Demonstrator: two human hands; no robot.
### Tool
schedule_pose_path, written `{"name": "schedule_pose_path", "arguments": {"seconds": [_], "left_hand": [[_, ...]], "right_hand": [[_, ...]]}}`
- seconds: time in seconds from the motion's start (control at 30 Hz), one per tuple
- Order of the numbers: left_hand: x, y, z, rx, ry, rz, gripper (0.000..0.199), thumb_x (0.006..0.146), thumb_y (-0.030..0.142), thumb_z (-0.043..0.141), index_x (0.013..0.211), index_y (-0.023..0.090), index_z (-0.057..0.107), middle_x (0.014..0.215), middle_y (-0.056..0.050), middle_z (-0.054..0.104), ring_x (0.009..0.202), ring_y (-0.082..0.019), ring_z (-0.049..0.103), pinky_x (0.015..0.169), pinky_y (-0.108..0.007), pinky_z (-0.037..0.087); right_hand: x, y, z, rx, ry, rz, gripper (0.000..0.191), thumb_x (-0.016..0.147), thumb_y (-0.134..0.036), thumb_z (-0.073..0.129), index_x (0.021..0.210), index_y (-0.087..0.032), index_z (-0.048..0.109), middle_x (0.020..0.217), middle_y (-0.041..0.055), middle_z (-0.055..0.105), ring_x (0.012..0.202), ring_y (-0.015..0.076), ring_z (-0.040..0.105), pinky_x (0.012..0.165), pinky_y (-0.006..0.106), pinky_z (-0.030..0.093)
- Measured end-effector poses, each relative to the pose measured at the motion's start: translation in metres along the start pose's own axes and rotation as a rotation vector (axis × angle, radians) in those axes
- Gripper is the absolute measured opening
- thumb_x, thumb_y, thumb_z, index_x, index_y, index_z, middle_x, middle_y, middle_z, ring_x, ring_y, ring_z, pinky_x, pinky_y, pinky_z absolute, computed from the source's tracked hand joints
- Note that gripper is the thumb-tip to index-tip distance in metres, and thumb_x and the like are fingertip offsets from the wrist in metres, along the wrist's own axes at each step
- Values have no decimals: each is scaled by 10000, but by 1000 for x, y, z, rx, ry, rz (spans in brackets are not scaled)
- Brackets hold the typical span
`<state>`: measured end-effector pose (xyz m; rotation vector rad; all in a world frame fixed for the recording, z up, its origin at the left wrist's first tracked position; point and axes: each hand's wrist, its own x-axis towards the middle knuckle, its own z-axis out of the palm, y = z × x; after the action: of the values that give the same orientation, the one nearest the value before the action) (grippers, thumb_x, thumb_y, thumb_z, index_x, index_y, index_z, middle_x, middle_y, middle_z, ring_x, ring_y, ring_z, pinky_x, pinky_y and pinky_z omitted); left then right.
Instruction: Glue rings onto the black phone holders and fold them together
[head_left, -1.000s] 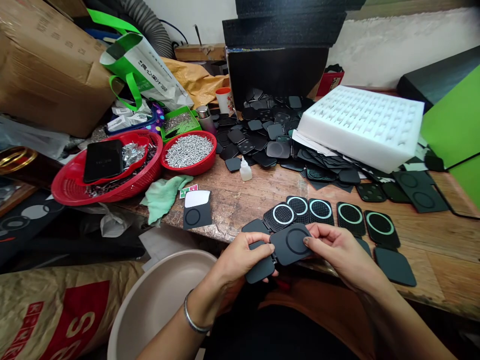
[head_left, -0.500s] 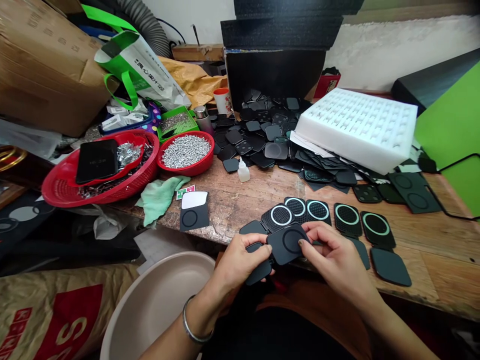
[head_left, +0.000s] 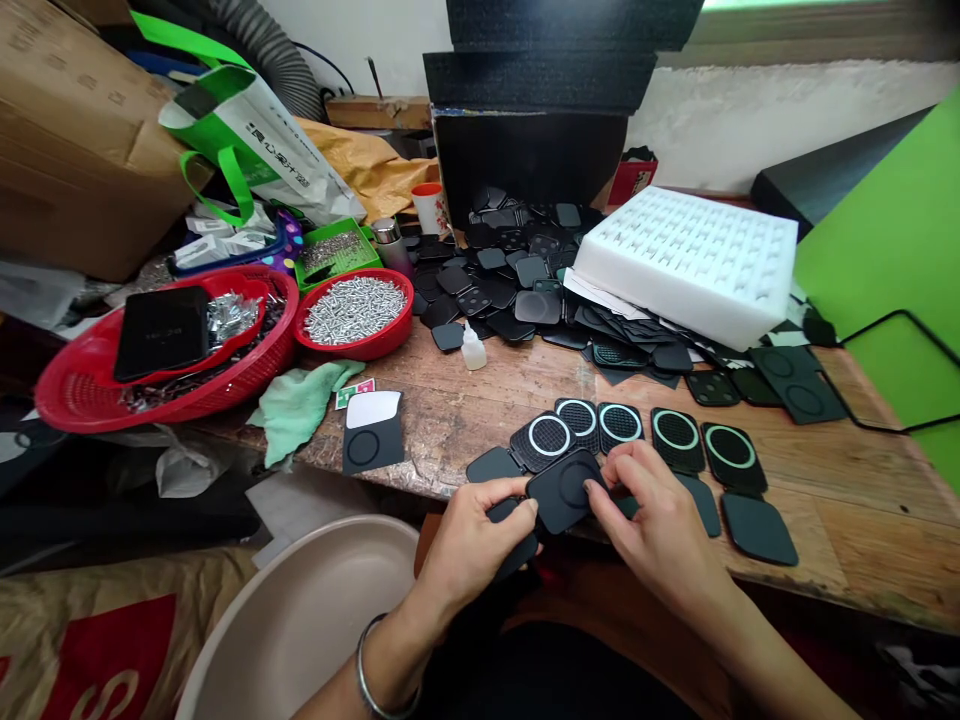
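A black folding pad (head_left: 562, 492) with a dark ring on its face hangs at the table's front edge. My left hand (head_left: 480, 530) pinches its left side, and its second panel shows beneath the fingers. Thumb and fingers of my right hand (head_left: 651, 505) press on the pad's right edge, by the ring. Just beyond lie several opened pads with pale rings, one of them a ringed pad (head_left: 731, 446) at the right of the row. A black sheet (head_left: 373, 447) with a ring and a white top part is on the table to the left.
Red baskets, one with small metal pins (head_left: 356, 312), stand at the left near a green cloth (head_left: 300, 405). A small white bottle (head_left: 473, 350) is mid-table. Behind are piled black pads (head_left: 495, 290) and a white foam block (head_left: 675, 280). A beige basin (head_left: 300, 620) is below the edge.
The camera view has shifted, so most things appear farther left. Both hands keep hold of the folding pad, which is tilted slightly more.
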<state>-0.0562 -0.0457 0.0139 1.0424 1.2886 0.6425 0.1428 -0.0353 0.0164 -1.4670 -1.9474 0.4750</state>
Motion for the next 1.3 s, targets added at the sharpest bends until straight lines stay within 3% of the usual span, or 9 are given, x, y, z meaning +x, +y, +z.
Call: {"name": "schedule_pose_path", "arguments": {"seconds": [0.23, 0.47, 0.7, 0.87, 0.93, 1.03, 1.13, 1.23, 1.3], "left_hand": [[2, 3, 3, -14, -21, -25, 346, 831, 347, 589, 1119, 177, 679, 661, -17, 657, 583, -184, 669, 447, -226, 522], [0, 2, 9, -38, 14, 9, 331, 840, 365, 591, 1094, 178, 691, 619, -4, 640, 524, -143, 623, 449, -198, 487], [-7, 4, 14, -38, -31, 11, 340, 847, 369, 590, 1105, 174, 693, 636, -12, 649, 533, -141, 610, 468, -206, 497], [-11, 4, 16, 1, -53, 38, 309, 849, 358, 586, 1045, 160, 719, 617, -14, 630, 513, -125, 582, 470, -198, 480], [-12, 1, 17, -6, -64, 20, 303, 847, 361, 587, 1031, 162, 721, 621, -15, 627, 532, -138, 599, 476, -205, 486], [-13, -3, 18, -28, -76, -10, 305, 846, 369, 590, 1037, 165, 713, 635, -15, 632, 547, -153, 618, 476, -215, 492], [-14, -4, 19, -73, -66, -27, 320, 838, 372, 601, 1060, 161, 693, 660, -18, 642, 580, -178, 645, 486, -235, 510], [-14, 0, 21, -103, -78, -9, 323, 839, 370, 597, 1065, 154, 679, 698, -22, 651, 601, -181, 648, 511, -244, 515], [-14, 2, 22, -72, -119, 37, 281, 835, 352, 606, 1008, 148, 692, 744, -29, 666, 636, -162, 632, 572, -234, 506]], "right_hand": [[-5, -7, -4, -84, 82, -89, 121, 882, -152, 505, 786, -193, 444, 896, 57, 485, 814, 188, 502, 713, 326, 436], [-9, -7, -3, -164, 151, -210, 91, 875, -96, 515, 847, -173, 475, 944, 83, 488, 887, 212, 495, 777, 360, 448], [-3, -8, -18, -119, -50, -19, 140, 910, -166, 448, 778, -209, 431, 872, 61, 495, 822, 198, 497, 745, 339, 440], [-2, 5, -26, -264, -185, -51, 144, 912, -245, 486, 772, -219, 467, 823, 31, 516, 771, 187, 525, 654, 295, 407], [-1, 12, -30, -371, -219, -63, 178, 915, -331, 513, 775, -224, 491, 796, 22, 531, 725, 186, 532, 583, 282, 366], [0, 20, -36, -447, -222, 39, 360, 833, -538, 592, 704, -226, 468, 669, -6, 529, 583, 168, 502, 500, 270, 288], [2, 22, -36, -196, -274, 176, 369, 795, -563, 625, 725, -225, 495, 574, -40, 512, 491, 134, 454, 475, 255, 296], [1, 16, -29, 257, -348, 240, 237, 844, -448, 599, 877, -215, 574, 681, -25, 596, 574, 128, 519, 513, 229, 378], [-1, 9, -21, 420, -321, 261, 218, 877, -415, 551, 847, -201, 585, 713, -15, 598, 623, 127, 527, 537, 219, 395]]}}
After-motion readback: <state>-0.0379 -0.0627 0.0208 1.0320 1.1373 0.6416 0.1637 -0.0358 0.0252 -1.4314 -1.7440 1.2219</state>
